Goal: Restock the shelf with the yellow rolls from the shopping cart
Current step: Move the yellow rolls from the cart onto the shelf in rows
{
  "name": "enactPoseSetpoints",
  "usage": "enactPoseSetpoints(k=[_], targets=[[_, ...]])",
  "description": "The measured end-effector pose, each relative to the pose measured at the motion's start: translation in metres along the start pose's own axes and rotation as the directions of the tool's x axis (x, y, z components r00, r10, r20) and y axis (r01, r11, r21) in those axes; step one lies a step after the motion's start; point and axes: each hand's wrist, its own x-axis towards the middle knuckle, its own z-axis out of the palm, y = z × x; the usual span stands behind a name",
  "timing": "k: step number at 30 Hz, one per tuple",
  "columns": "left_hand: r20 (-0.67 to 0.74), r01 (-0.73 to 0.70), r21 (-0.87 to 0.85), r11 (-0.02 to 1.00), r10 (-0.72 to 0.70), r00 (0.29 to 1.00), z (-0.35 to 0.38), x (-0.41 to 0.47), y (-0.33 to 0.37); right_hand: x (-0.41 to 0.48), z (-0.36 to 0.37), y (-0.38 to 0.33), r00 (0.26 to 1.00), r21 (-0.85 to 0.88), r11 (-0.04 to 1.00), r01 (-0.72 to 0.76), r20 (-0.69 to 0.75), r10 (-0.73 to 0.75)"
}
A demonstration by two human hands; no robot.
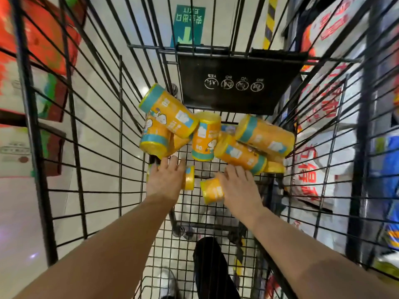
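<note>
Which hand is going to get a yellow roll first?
Likely the right hand: it lies on the end of a loose roll, close to a grip. The left hand covers a second roll, but with fingers stretched flat.

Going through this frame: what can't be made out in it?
Head view only:
- Left hand covers most of one yellow roll; grip cannot be told.
- Right hand hides part of another roll; same doubt.
- Roll labels: motion blur, unreadable.
- Packages at right: blurred, seen through the cart.
</note>
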Motion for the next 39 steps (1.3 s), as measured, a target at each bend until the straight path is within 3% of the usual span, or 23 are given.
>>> enactPoseSetpoints(k=[6, 9, 13, 18, 22, 26, 31, 34, 39], targets=[[0.067, -0.013, 0.033, 0.999, 0.011, 0.998, 0.008, -0.006, 0.003, -0.013, 0.014, -0.001, 0.999, 0.083, 0.996, -0.030, 0.021, 0.029], [0.070, -0.037, -0.020, 0.999, 0.038, 0.997, 0.004, -0.015, -0.001, -0.021, 0.014, -0.001, 0.994, 0.086, 0.995, -0.041, 0.103, 0.032], [0.089, 0.045, -0.251, 0.967, -0.023, 0.996, -0.015, -0.036, 0.001, -0.042, 0.005, -0.004, 0.967, 0.135, 0.974, -0.184, 0.202, 0.155], [0.076, 0.158, -0.640, 0.752, -0.143, 0.987, -0.039, -0.072, 0.007, -0.079, -0.017, -0.014, 0.897, 0.276, 0.870, -0.409, 0.296, 0.328], [0.054, 0.145, -0.847, 0.511, -0.190, 0.980, -0.063, -0.104, 0.008, -0.107, -0.035, -0.028, 0.850, 0.463, 0.712, -0.527, 0.284, 0.444], [0.053, 0.102, -0.960, 0.263, -0.186, 0.981, -0.088, -0.140, 0.004, -0.139, -0.058, -0.047, 0.803, 0.710, 0.465, -0.530, 0.242, 0.545], [-0.012, -0.011, -1.000, 0.005, -0.167, 0.986, -0.122, -0.194, -0.004, -0.190, -0.094, -0.082, 0.742, 0.941, 0.128, -0.314, 0.159, 0.651], [-0.029, -0.045, -0.987, -0.153, -0.110, 0.994, -0.136, -0.233, -0.014, -0.225, -0.107, -0.105, 0.715, 0.974, -0.114, -0.194, 0.220, 0.663], [-0.035, -0.029, -0.945, -0.325, 0.013, 0.999, -0.148, -0.293, -0.029, -0.286, -0.134, -0.145, 0.705, 0.966, -0.259, 0.000, 0.184, 0.685]])
